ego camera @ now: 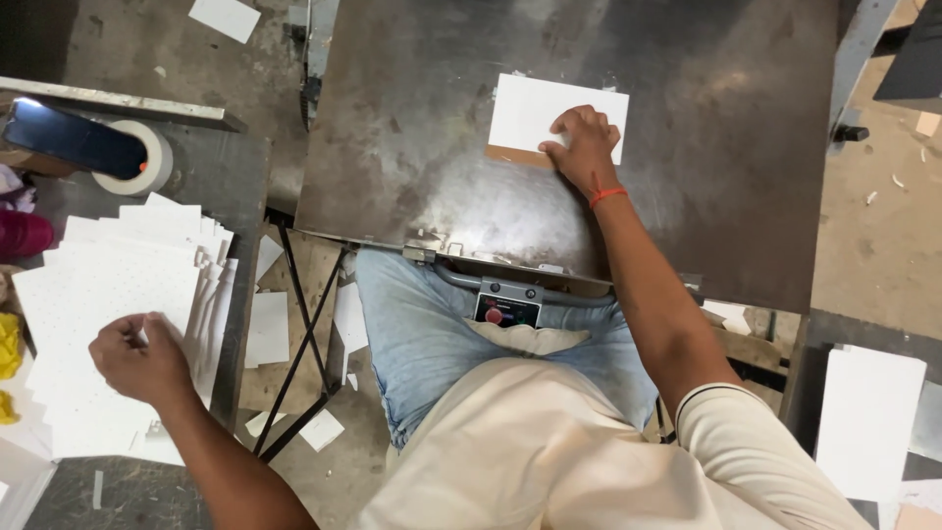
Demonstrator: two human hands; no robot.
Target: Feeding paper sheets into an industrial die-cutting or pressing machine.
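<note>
White card lying on the metal counter, far right.
Right hand is pressing flat on it, fingers spread; left hand is pinching a sheet from the white stack near left.

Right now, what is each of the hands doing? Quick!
Left hand: fingers curled on the stack of white sheets, seemingly pinching one.
Right hand: flat, pressing the white card onto the metal table, not gripping.

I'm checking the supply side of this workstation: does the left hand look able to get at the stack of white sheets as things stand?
Probably yes: the left hand already rests on the stack of white sheets, with nothing lying over it.
</note>
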